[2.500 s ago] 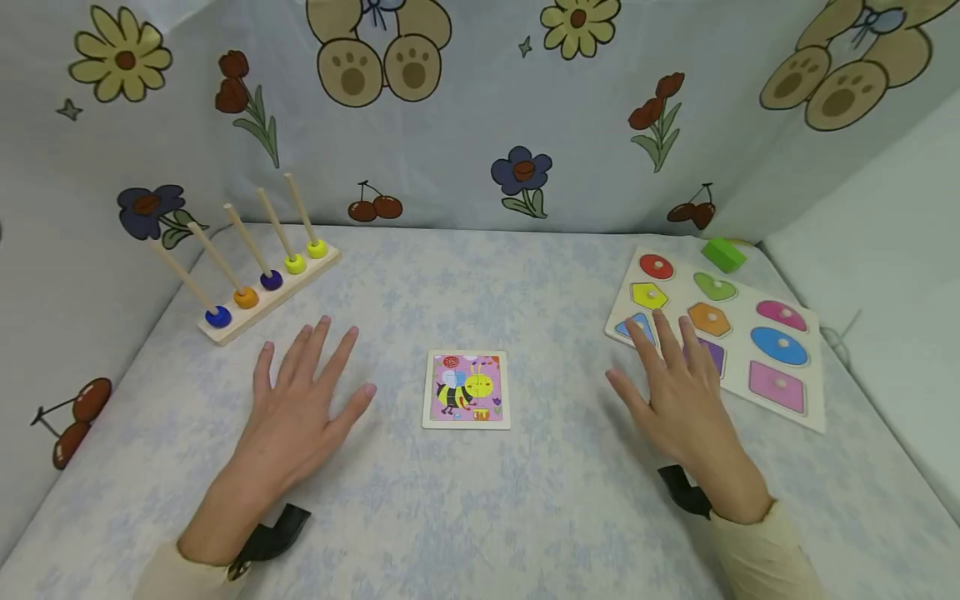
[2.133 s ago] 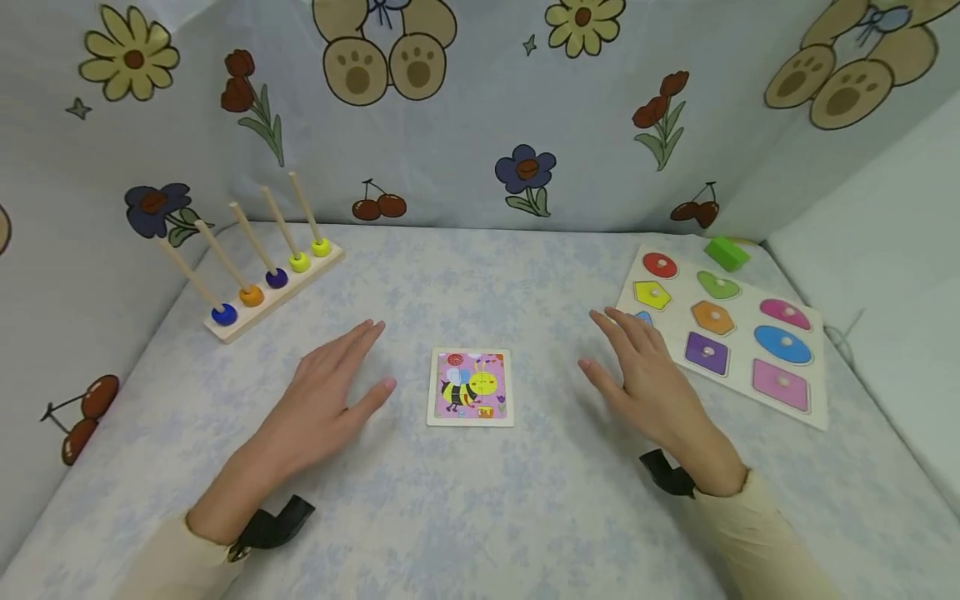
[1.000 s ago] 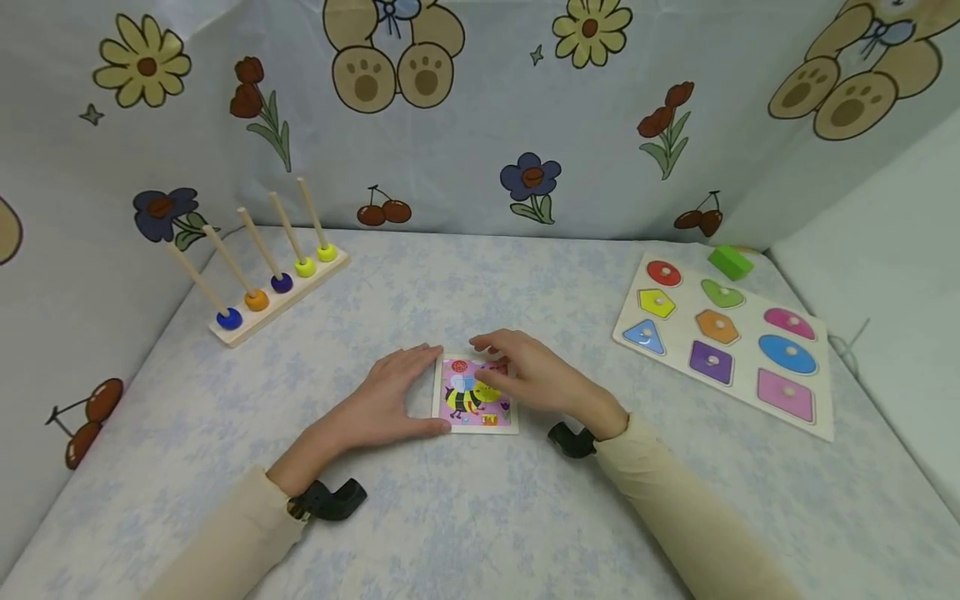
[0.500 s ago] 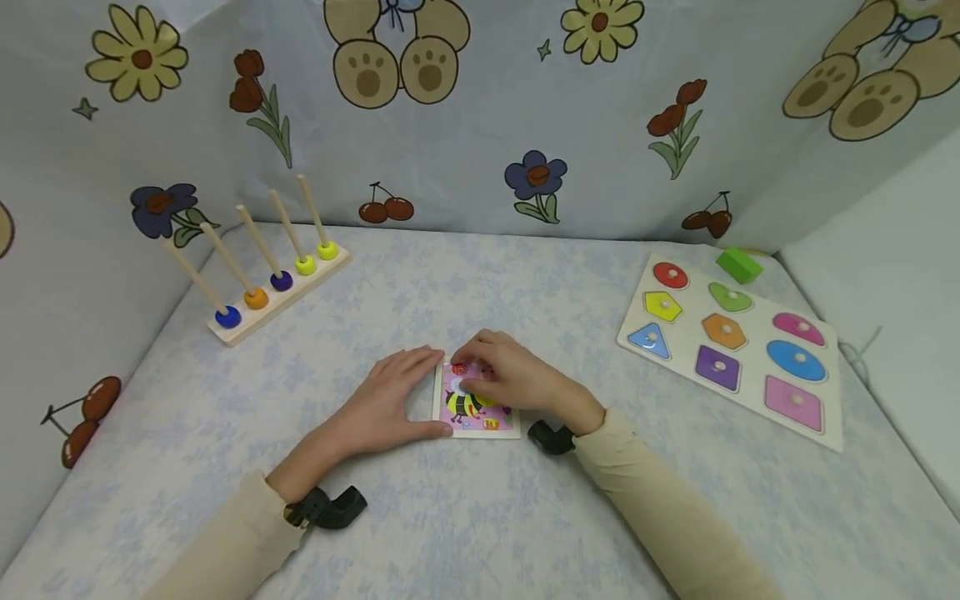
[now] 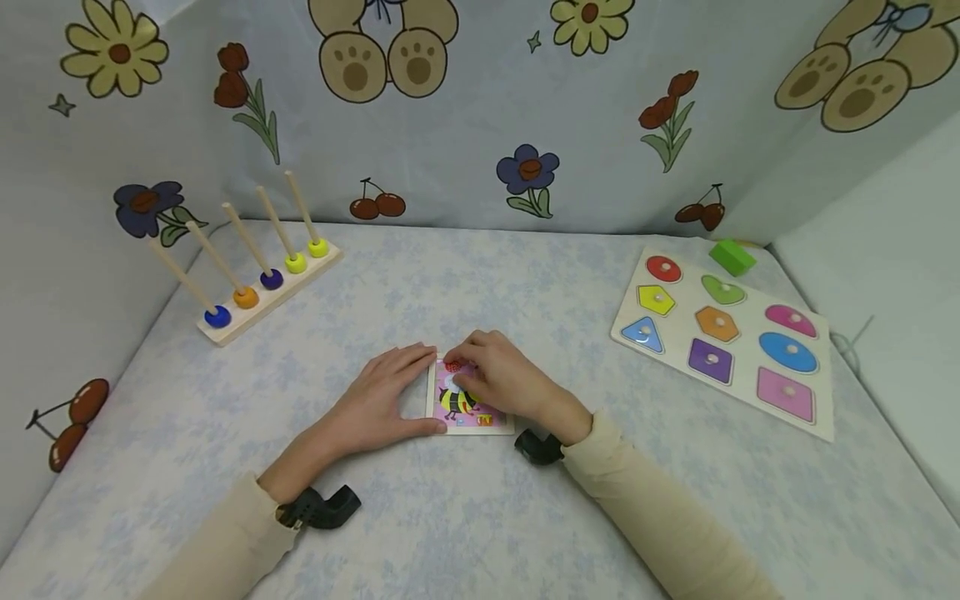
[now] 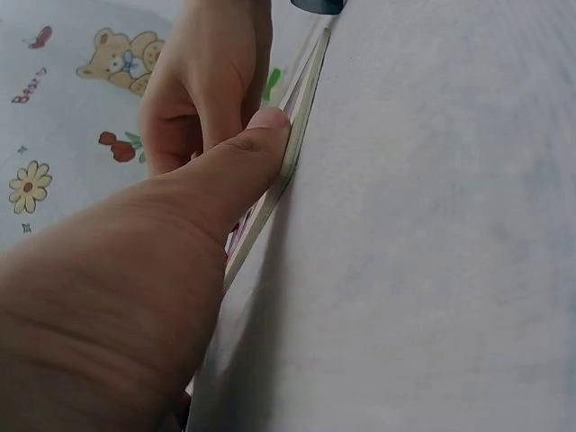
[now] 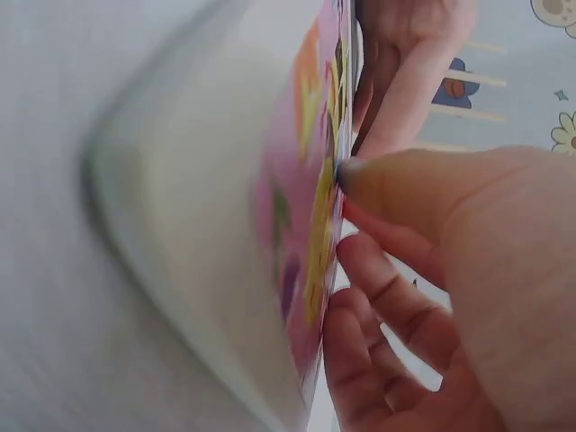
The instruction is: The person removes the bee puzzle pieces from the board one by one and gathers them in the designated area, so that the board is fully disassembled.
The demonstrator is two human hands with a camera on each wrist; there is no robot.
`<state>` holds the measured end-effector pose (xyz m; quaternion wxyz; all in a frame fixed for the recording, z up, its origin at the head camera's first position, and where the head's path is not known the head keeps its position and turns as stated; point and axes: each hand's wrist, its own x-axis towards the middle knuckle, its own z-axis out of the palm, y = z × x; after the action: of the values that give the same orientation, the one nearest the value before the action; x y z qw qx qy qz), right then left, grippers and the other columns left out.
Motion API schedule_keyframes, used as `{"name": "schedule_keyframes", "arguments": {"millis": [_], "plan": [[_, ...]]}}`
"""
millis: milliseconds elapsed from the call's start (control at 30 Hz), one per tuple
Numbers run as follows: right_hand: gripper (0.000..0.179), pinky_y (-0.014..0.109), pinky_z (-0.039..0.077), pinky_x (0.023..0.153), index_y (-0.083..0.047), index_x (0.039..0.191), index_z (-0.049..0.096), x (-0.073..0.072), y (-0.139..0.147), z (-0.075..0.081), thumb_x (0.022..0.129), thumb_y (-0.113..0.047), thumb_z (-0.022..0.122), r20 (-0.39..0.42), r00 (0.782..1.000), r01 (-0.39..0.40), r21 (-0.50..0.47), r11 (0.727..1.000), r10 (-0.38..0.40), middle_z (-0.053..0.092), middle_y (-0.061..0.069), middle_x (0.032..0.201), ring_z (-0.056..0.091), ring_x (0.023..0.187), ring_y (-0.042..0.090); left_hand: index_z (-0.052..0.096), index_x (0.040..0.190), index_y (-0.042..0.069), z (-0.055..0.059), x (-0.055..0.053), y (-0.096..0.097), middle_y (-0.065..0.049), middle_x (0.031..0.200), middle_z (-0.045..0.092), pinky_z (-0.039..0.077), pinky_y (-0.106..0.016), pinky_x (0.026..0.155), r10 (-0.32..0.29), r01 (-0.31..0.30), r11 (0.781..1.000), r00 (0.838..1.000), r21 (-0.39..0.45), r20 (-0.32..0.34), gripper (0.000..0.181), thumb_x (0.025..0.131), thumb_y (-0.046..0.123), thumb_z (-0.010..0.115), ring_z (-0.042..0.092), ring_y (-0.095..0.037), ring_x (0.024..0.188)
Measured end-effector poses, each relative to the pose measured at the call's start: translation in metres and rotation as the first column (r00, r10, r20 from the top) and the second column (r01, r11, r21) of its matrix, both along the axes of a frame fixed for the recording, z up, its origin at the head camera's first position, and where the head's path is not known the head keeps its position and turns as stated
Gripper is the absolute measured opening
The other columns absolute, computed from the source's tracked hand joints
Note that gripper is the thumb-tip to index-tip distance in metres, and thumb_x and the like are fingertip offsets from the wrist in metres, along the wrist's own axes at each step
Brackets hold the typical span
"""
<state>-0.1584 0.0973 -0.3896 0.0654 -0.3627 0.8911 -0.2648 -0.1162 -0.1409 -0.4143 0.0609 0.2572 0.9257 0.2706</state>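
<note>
A small square bee jigsaw puzzle [image 5: 459,408] in a pale wooden frame lies on the table in the head view. My left hand [image 5: 375,404] spans its left side, fingertips at the far left corner and thumb at the near one. In the left wrist view, the left thumb [image 6: 243,162] presses on the frame's rim [image 6: 301,121]. My right hand [image 5: 506,377] arches over the puzzle with bent fingers, covering much of its right half. The right thumb [image 7: 396,184] and fingertips meet the picture [image 7: 306,207] in the right wrist view; I cannot tell whether they pinch a piece.
A wooden peg stand [image 5: 270,298] with five upright pegs and coloured beads stands at the left. On the right lies a shape puzzle board [image 5: 742,367] with knobbed pieces. A green block [image 5: 732,257] sits by its far edge. A patterned cloth [image 5: 450,150] hangs behind the table.
Both hands came in from the sides to the puzzle. The left settled along its left edge; the right moved over the picture, its fingers bending, then shifted slightly left.
</note>
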Motion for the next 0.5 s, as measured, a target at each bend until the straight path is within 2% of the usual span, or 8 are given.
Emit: {"name": "schedule_keyframes", "arguments": {"millis": [267, 500], "plan": [[0.025, 0.036, 0.051, 0.088, -0.007, 0.124, 0.072, 0.0052, -0.0059, -0.0007, 0.101, -0.013, 0.066, -0.060, 0.998, 0.030, 0.026, 0.999, -0.029, 0.068, 0.006, 0.116, 0.056, 0.103, 0.024, 0.042, 0.158, 0.007, 0.0014, -0.0015, -0.0017, -0.011, 0.166, 0.036, 0.021, -0.058, 0.127, 0.001, -0.001, 1.000, 1.000, 0.000, -0.016, 0.098, 0.083, 0.058, 0.080, 0.029, -0.031, 0.155], [0.020, 0.038, 0.049, 0.087, -0.003, 0.120, 0.067, 0.0059, -0.0098, -0.0013, 0.102, -0.010, 0.063, -0.058, 0.998, 0.033, 0.031, 0.999, -0.031, 0.065, 0.009, 0.110, 0.053, 0.098, 0.024, 0.042, 0.158, 0.006, 0.0015, 0.0000, -0.0002, -0.011, 0.166, 0.036, 0.021, -0.057, 0.127, 0.000, 0.000, 1.000, 1.000, 0.001, -0.007, 0.098, 0.083, 0.058, 0.080, 0.029, -0.030, 0.155]]}}
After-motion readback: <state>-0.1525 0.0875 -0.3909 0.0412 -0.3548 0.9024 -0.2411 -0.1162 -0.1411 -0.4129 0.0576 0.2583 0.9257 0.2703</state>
